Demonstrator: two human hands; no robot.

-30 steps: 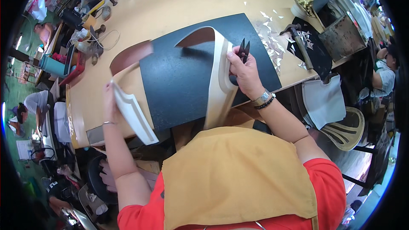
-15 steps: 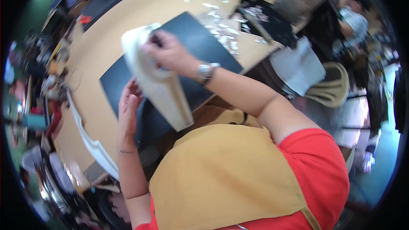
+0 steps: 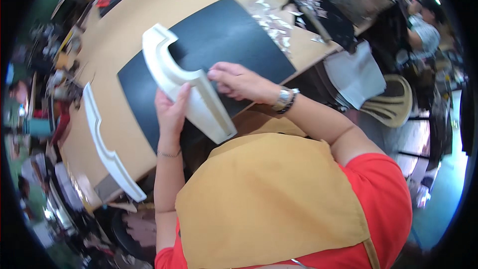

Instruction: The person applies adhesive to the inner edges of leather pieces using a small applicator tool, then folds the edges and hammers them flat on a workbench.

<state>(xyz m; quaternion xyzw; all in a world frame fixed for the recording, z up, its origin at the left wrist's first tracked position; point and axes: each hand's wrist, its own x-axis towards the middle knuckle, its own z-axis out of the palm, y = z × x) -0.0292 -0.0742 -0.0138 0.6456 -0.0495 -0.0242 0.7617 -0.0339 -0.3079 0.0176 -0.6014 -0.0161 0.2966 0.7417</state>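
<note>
A long white panel with a curved notch in one edge slants over the dark mat, its near end close to my apron. My left hand grips it along its left side, the thumb lying on its face. Just right of the notch's lower corner is my right hand, its fingers curled into a pinch. Whatever those fingertips hold, if anything, is too small to make out. A second white panel of similar shape lies along the table's left edge.
Several white scraps are scattered at the table's far right, beside a black cloth. White sheets hang at the right, next to a pale chair. Another person sits at the far right.
My right hand has come down and right from the panel's far part to beside its notch. My left hand has moved up and right and now grips the panel, whose notch shows.
</note>
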